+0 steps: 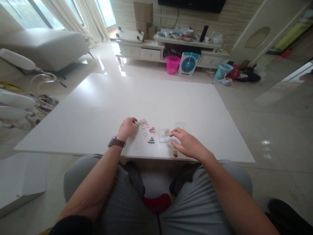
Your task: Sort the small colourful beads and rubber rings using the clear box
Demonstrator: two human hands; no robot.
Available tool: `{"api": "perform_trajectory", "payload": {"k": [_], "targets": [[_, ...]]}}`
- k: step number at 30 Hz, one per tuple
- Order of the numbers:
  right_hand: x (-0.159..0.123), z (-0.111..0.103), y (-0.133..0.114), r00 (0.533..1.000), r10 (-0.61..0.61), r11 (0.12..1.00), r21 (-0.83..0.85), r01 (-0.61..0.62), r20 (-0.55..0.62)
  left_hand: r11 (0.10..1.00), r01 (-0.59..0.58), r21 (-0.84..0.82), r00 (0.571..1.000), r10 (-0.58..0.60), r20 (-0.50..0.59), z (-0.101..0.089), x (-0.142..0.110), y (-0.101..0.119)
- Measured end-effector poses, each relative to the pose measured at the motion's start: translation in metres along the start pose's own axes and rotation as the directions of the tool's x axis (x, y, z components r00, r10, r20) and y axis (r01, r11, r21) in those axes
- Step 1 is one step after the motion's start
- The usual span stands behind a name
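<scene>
On the white table (102, 104), my left hand (127, 128), with a brown watch at the wrist, rests with fingers curled and its fingertips pinched at a scatter of small coloured rings (143, 123). My right hand (187, 143) lies flat, fingers stretched out, touching a small clear compartment box (163, 134) that holds a few tiny bits. Two little clusters of colourful beads (151, 135) lie between my hands. A tiny yellow figure (175, 153) sits near the table's front edge by my right hand. A clear lid (180, 125) lies just behind the box.
Beyond the table stands a white TV cabinet (171, 49) with bowls on it, a pink basket (172, 64), a blue fan (188, 63) and a teal basket (223, 71). A grey sofa (46, 45) stands at the left. My knees are under the table's edge.
</scene>
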State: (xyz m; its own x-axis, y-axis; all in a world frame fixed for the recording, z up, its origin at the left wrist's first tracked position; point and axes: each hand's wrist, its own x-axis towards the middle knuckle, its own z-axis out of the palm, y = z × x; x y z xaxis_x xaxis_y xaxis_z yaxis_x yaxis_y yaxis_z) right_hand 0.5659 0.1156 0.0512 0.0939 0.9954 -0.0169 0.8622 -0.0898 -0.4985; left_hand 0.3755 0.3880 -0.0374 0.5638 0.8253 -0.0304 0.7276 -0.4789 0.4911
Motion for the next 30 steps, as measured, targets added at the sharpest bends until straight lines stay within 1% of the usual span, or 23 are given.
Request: {"api": "perform_trajectory", "payload": {"k": [3,6,10,16,19,22,27,30], "targets": [[0.0,0.001,0.004,1.0,-0.002,1.0,0.001,0.002,-0.009,0.999,-0.01,0.041,1.0,0.009,0.004,0.004,0.004,-0.003],[0.001,0.003,0.008,1.0,-0.008,1.0,0.006,0.008,-0.015,0.994,0.026,0.102,0.997,-0.033,0.065,0.005,0.007,-0.005],[0.002,0.006,0.011,1.0,-0.005,1.0,-0.017,0.005,-0.02,0.986,0.081,0.148,0.979,-0.107,0.176,0.001,0.007,-0.004],[0.003,0.004,0.009,1.0,-0.01,1.0,-0.013,0.01,-0.002,0.98,0.078,0.181,0.969,-0.117,0.217,-0.007,0.004,0.001],[0.003,0.003,0.007,1.0,-0.004,1.0,-0.015,0.004,0.008,0.98,0.074,0.183,0.969,-0.114,0.217,-0.011,0.002,0.004],[0.004,0.002,0.005,1.0,0.008,1.0,-0.014,-0.008,0.014,0.983,0.083,0.166,0.977,-0.113,0.181,-0.017,0.0,0.008],[0.005,0.003,0.008,1.0,0.011,1.0,-0.013,-0.011,0.014,0.995,0.074,0.06,0.989,-0.081,0.12,-0.031,-0.005,0.011],[0.006,0.005,0.012,0.999,0.027,0.999,-0.029,-0.027,0.026,0.997,0.071,0.011,0.993,-0.072,0.094,-0.035,-0.008,0.009]]}}
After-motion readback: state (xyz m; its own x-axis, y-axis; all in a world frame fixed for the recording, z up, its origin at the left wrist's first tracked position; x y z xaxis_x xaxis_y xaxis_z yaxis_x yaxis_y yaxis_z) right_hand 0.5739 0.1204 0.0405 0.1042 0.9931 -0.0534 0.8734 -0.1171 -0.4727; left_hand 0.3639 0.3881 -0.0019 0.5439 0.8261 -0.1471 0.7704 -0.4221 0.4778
